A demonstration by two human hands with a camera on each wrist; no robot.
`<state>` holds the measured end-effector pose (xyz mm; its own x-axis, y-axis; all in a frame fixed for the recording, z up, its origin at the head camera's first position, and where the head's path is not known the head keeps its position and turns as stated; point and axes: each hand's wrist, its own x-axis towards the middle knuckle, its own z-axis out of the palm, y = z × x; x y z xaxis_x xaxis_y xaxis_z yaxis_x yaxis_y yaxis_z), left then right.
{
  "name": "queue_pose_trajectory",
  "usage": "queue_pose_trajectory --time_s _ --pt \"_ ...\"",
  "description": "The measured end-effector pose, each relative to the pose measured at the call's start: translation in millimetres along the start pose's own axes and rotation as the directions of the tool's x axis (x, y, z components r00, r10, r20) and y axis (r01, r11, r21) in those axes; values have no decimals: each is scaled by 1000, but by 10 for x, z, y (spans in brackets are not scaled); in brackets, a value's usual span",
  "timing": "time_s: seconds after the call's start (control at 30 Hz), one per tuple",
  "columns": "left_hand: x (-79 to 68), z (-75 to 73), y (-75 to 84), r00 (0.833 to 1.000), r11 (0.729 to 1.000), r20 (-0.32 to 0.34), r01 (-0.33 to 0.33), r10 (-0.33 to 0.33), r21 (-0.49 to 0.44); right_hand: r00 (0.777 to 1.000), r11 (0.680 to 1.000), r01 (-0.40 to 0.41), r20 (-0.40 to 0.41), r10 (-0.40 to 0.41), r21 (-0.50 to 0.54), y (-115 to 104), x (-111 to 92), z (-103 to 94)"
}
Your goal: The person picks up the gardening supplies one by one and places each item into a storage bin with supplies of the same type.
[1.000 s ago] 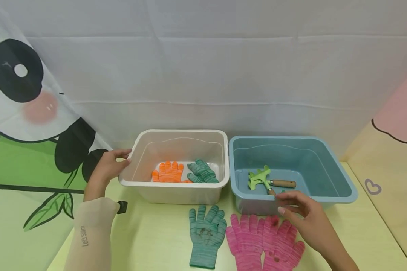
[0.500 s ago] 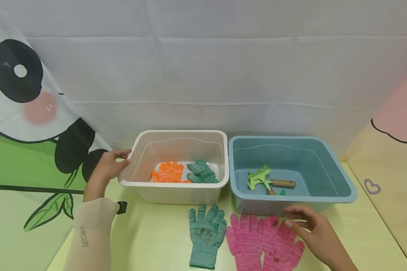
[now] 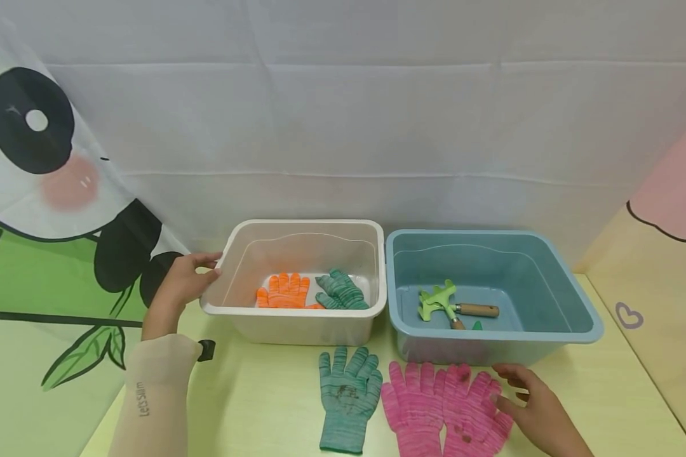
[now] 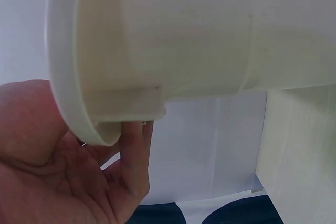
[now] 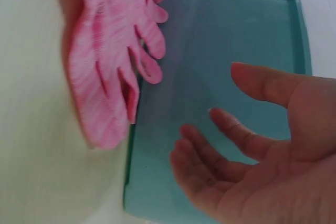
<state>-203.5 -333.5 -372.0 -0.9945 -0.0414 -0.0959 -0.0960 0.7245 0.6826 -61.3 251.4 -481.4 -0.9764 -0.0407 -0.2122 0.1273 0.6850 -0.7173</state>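
At the left end of the white plastic tub [image 3: 297, 327], my left hand [image 3: 185, 279] grips the rim. The left wrist view shows the fingers [image 4: 134, 166] bent under the tub's lip. My right hand [image 3: 534, 406] holds nothing; its fingers are loosely bent and parted beside the pink gloves [image 3: 414, 406], just in front of the blue tub [image 3: 566, 338]. Those gloves lie side by side with dark stains on the right one. Left of them lies a green glove [image 3: 349, 419] with a brown smudge. In the white tub are an orange glove [image 3: 286, 291] and a bunched green glove [image 3: 345, 292].
Inside the blue tub lie small light-green garden tools [image 3: 437, 298] with wooden handles [image 3: 477, 310], and a green tip [image 3: 477, 325] shows above its front rim. Both tubs stand side by side against a pale cloth backdrop [image 3: 343, 127]. A printed panel rises at each side.
My right hand has drawn back from over the blue tub's front rim, down and right to the pink gloves' edge. The green tip has come into view. My left hand stays put.
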Motion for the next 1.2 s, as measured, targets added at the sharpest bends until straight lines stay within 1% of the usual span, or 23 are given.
queue_pose_trajectory --time_s 0.13,0.2,0.4,0.6,0.8,0.97,1.07,1.2 --pt "-3 4 -1 1000 1000 3 -1 1 0 1000 999 -7 26 9 -46 95 26 40" --pt "-2 2 -2 1000 1000 3 -1 1 1 999 998 -23 37 25 -59 129 30 69" --pt "-7 -2 11 1000 1000 6 5 -5 0 996 994 -45 69 52 -100 201 30 199" --pt "1 8 10 1000 1000 -2 5 -5 1 999 984 -24 41 31 -177 210 24 282" --pt "-4 2 7 1000 1000 -4 -4 4 2 1000 975 -19 6 21 -220 181 37 329" --pt "-7 2 19 1000 1000 4 6 -6 -5 999 975 -40 -4 40 -216 163 38 388" --pt "-5 7 15 1000 1000 4 4 -4 0 997 976 -69 12 73 -208 152 36 411" --pt "-1 9 3 1000 1000 -4 -9 9 11 994 977 -87 42 97 -196 161 34 426"
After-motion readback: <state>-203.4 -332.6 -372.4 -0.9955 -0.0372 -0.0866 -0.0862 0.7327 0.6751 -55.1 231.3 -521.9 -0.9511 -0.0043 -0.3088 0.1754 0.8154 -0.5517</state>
